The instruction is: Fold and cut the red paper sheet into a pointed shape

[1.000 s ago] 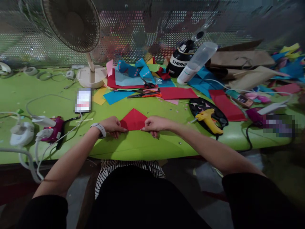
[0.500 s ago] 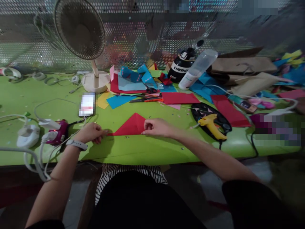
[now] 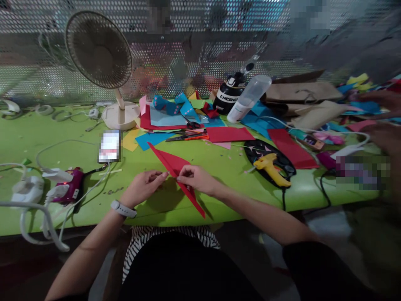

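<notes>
A folded sheet of red paper (image 3: 171, 161) slants over the green table, its long edge running from upper left to lower right. My right hand (image 3: 196, 179) pinches the middle of that long edge between thumb and fingers. On the left side of the paper, my left hand (image 3: 145, 186) has its thumb and fingertips closed together at the same edge; whether they grip the paper is too small to make out. A pale watch band (image 3: 123, 208) circles my left wrist.
Yellow glue gun (image 3: 272, 169) on a black palette, right. Phone (image 3: 109, 145), purple power adapter (image 3: 72, 186) and cables, left. Fan (image 3: 120, 116), scissors (image 3: 191, 124), cutter (image 3: 188, 136), papers and bottles (image 3: 230, 94) behind. Another person's hands (image 3: 382, 104) at far right.
The red paper has turned from lying level to a steep slant. My left hand has moved right, toward my right hand. Another person's hands have appeared at the right; the view has shifted slightly.
</notes>
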{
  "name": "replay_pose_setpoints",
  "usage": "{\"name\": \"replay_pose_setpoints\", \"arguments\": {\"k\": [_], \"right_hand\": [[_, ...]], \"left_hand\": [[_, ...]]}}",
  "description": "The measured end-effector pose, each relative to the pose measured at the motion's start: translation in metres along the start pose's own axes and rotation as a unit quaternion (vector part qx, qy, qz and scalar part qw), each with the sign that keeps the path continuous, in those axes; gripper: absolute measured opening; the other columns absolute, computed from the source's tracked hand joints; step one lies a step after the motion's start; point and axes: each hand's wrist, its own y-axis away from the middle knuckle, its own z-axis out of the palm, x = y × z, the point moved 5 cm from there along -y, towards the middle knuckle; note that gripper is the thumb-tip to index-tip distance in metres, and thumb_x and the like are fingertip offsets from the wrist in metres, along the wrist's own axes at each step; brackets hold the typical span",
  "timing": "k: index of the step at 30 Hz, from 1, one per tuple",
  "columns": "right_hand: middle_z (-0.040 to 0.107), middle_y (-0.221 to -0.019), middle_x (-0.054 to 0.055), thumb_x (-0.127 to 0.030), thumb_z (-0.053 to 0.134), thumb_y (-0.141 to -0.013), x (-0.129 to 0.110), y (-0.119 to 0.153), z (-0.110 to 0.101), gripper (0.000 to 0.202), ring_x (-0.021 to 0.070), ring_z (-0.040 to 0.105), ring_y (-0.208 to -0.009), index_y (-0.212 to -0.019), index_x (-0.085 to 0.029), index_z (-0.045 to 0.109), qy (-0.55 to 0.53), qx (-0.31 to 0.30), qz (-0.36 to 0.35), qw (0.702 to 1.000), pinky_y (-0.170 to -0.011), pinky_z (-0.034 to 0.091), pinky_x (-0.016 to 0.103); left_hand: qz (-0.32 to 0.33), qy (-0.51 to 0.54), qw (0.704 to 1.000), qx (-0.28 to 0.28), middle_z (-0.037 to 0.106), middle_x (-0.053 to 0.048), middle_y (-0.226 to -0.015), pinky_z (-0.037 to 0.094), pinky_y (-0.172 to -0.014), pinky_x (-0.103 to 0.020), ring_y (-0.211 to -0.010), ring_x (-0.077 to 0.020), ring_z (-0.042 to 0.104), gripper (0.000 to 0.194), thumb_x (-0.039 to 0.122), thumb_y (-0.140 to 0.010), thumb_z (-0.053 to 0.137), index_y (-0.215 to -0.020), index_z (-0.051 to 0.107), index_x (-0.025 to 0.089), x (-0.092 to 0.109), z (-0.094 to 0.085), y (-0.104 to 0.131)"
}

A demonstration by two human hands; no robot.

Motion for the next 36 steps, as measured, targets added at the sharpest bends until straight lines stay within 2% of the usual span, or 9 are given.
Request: {"name": "replay_pose_setpoints", "arguments": {"k": [3, 5, 11, 12, 14, 19, 25, 32, 36], "right_hand": [[0.066, -0.068, -0.002, -0.048, 0.063, -0.081, -0.016, -0.006, 0.008, 0.025, 0.0145, 0.063, -0.061, -0.080, -0.024, 0.058, 0.021, -0.011, -0.028, 0.999, -0.059, 0.052, 0.026], [0.071, -0.075, -0.001, -0.045, 0.059, -0.085, -0.029, -0.019, -0.009, 0.021, 0.0151, 0.066, -0.063, -0.083, -0.025, 0.064, 0.095, 0.032, -0.048, 0.994, -0.061, 0.054, 0.027], [0.071, -0.103, 0.012, -0.028, 0.057, -0.086, -0.048, -0.086, -0.133, 0.019, 0.0257, 0.065, -0.100, -0.093, -0.015, 0.069, 0.264, 0.269, -0.015, 0.926, -0.089, 0.048, 0.036], [0.072, -0.105, 0.010, -0.029, 0.055, -0.087, -0.046, -0.098, -0.148, 0.020, 0.0247, 0.064, -0.103, -0.093, -0.017, 0.070, 0.356, 0.280, 0.029, 0.891, -0.089, 0.048, 0.034], [0.072, -0.105, 0.012, -0.030, 0.061, -0.083, -0.040, -0.120, -0.166, 0.020, 0.0269, 0.064, -0.105, -0.092, -0.017, 0.072, 0.395, 0.269, 0.062, 0.876, -0.088, 0.048, 0.035], [0.073, -0.083, 0.014, -0.029, 0.072, -0.072, -0.028, -0.154, -0.175, 0.023, 0.0285, 0.067, -0.093, -0.086, -0.011, 0.072, 0.428, 0.202, 0.116, 0.873, -0.079, 0.051, 0.032], [0.069, -0.066, 0.010, -0.026, 0.075, -0.067, -0.034, -0.166, -0.180, 0.020, 0.0252, 0.068, -0.077, -0.078, -0.010, 0.071, 0.423, 0.167, 0.150, 0.878, -0.066, 0.051, 0.029], [0.060, -0.054, 0.006, -0.015, 0.065, -0.077, -0.036, -0.126, -0.189, 0.015, 0.0081, 0.054, -0.053, -0.065, -0.005, 0.065, 0.257, 0.143, 0.168, 0.941, -0.055, 0.039, 0.022], [0.064, -0.062, 0.006, -0.018, 0.060, -0.083, -0.021, -0.084, -0.190, 0.012, 0.0077, 0.053, -0.054, -0.081, -0.008, 0.066, 0.183, 0.154, 0.149, 0.960, -0.055, 0.039, 0.021]], "left_hand": [[0.036, 0.085, 0.995, 0.031, 0.071, -0.002, -0.080, 0.052, -0.066, -0.026, -0.078, -0.0169, 0.065, 0.037, 0.055, -0.079, 0.061, -0.080, 0.062, 0.019, 0.004, 0.000, -0.026], [0.032, 0.168, 0.985, 0.031, 0.068, 0.000, -0.075, 0.052, -0.067, -0.026, -0.072, -0.0139, 0.063, 0.034, 0.051, -0.076, 0.066, -0.077, 0.060, 0.018, 0.002, -0.006, -0.045], [0.004, 0.262, 0.965, 0.005, 0.068, 0.001, -0.074, 0.049, -0.061, -0.023, -0.068, -0.0125, 0.064, 0.033, 0.036, -0.070, 0.078, -0.091, 0.060, 0.017, -0.016, -0.032, -0.075], [0.006, 0.268, 0.963, -0.009, 0.069, 0.000, -0.076, 0.049, -0.061, -0.023, -0.069, -0.0127, 0.064, 0.035, 0.035, -0.070, 0.078, -0.094, 0.060, 0.017, -0.018, -0.033, -0.076], [0.012, 0.271, 0.962, -0.039, 0.070, -0.001, -0.081, 0.048, -0.060, -0.022, -0.070, -0.0128, 0.064, 0.039, 0.033, -0.070, 0.079, -0.100, 0.061, 0.017, -0.022, -0.033, -0.076], [0.009, 0.272, 0.959, -0.081, 0.070, -0.003, -0.092, 0.048, -0.060, -0.020, -0.076, -0.0122, 0.064, 0.044, 0.030, -0.067, 0.082, -0.104, 0.061, 0.018, -0.029, -0.033, -0.074], [-0.013, 0.298, 0.950, -0.088, 0.065, 0.002, -0.074, 0.039, -0.050, -0.018, -0.061, -0.0087, 0.058, 0.031, 0.026, -0.071, 0.079, -0.096, 0.063, 0.018, -0.037, -0.036, -0.077], [-0.001, 0.330, 0.940, -0.083, 0.072, -0.001, -0.086, 0.049, -0.070, -0.025, -0.074, -0.0113, 0.063, 0.034, 0.015, -0.079, 0.070, -0.112, 0.066, 0.021, -0.036, -0.040, -0.075], [-0.003, 0.314, 0.946, -0.077, 0.072, -0.001, -0.089, 0.049, -0.068, -0.024, -0.074, -0.0109, 0.064, 0.040, 0.015, -0.080, 0.068, -0.120, 0.064, 0.022, -0.035, -0.042, -0.074]]}}
